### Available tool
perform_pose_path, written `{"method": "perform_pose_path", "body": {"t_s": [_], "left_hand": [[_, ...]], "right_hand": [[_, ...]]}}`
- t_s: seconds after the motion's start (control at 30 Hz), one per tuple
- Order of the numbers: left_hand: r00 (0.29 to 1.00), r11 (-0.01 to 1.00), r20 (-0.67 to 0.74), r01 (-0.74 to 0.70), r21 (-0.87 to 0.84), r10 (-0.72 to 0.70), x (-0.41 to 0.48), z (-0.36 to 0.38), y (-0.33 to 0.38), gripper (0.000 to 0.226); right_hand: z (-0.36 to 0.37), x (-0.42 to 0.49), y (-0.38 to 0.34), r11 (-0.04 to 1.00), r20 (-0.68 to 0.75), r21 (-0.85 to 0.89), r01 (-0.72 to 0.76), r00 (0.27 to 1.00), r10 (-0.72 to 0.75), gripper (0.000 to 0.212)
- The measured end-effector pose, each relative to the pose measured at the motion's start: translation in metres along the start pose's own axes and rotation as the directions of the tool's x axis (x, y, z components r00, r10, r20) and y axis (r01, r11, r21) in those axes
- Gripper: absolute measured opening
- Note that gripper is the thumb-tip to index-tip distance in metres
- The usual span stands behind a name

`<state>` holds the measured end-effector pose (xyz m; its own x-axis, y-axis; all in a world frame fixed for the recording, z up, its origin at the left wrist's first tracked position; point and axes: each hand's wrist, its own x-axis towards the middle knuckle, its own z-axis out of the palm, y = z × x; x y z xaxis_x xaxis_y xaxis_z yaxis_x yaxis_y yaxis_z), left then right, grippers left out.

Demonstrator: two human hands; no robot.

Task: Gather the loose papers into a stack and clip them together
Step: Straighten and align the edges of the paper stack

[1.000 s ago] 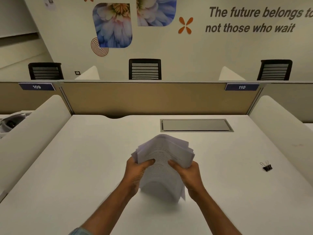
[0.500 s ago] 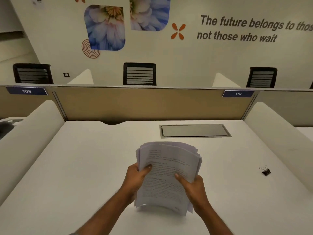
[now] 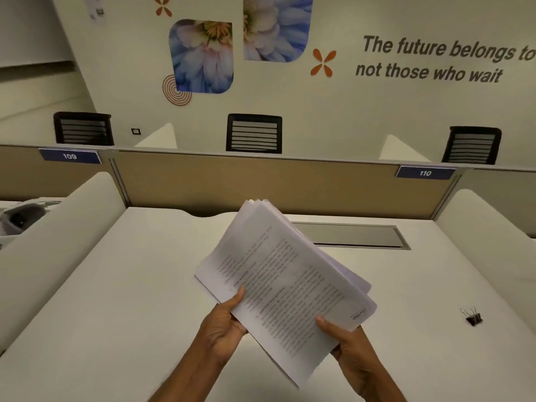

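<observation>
Step in hand, as judged: squaring the gathered sheets before clipping. The stack of papers [image 3: 285, 288] is being held clear above the white desk [image 3: 116, 300], tilted, its long axis running from lower right up toward the partition. Page edges are fanning at the top and right, so alignment is not finished. To do it well: loosen the pinch slightly, stand one edge on the desk and tap until the edges are lining up flush, then repeat on the adjacent edge; keeping the hold light should be letting stray sheets drop into line.

Left hand [image 3: 224, 329]: closing on the stack's lower left edge, thumb lying on the printed top page, fingers hidden beneath.

Right hand [image 3: 348, 343]: gripping the lower right edge, thumb on top, fingers wrapping underneath.

Binder clip [image 3: 472, 316]: resting on the desk well to the right, untouched, handles pointing up.
</observation>
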<state>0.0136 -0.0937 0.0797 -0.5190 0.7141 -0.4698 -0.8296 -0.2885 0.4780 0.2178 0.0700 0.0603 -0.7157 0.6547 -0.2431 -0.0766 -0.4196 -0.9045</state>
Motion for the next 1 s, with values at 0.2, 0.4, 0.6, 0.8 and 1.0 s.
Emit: {"method": "perform_pose_path", "body": {"t_s": [0.2, 0.4, 0.6, 0.8, 1.0], "left_hand": [[0.958, 0.875, -0.030, -0.248, 0.415, 0.286, -0.009, -0.013, 0.023, 0.047], [0.953, 0.559, 0.029, -0.201, 0.805, 0.300, 0.001, -0.010, 0.028, 0.025], [0.922, 0.624, -0.061, -0.210, 0.753, 0.383, 0.013, -0.016, -0.003, 0.035], [0.931, 0.714, -0.132, -0.165, 0.681, 0.341, 0.015, -0.034, -0.022, 0.047], [0.926, 0.712, -0.086, -0.220, 0.667, 0.367, 0.009, -0.037, -0.017, 0.046]], "right_hand": [[-0.030, 0.013, -0.037, 0.968, 0.002, -0.188, 0.166, 0.986, -0.168, 0.044], [-0.046, 0.031, -0.037, 0.951, -0.025, -0.264, 0.160, 0.985, -0.173, 0.032], [-0.050, 0.034, -0.008, 0.967, -0.152, -0.239, 0.086, 0.980, -0.125, 0.020], [-0.044, 0.033, 0.010, 0.970, -0.182, -0.244, 0.006, 0.982, -0.052, 0.023], [-0.055, 0.029, 0.008, 0.959, -0.127, -0.282, 0.007, 0.991, -0.045, 0.031]]}}
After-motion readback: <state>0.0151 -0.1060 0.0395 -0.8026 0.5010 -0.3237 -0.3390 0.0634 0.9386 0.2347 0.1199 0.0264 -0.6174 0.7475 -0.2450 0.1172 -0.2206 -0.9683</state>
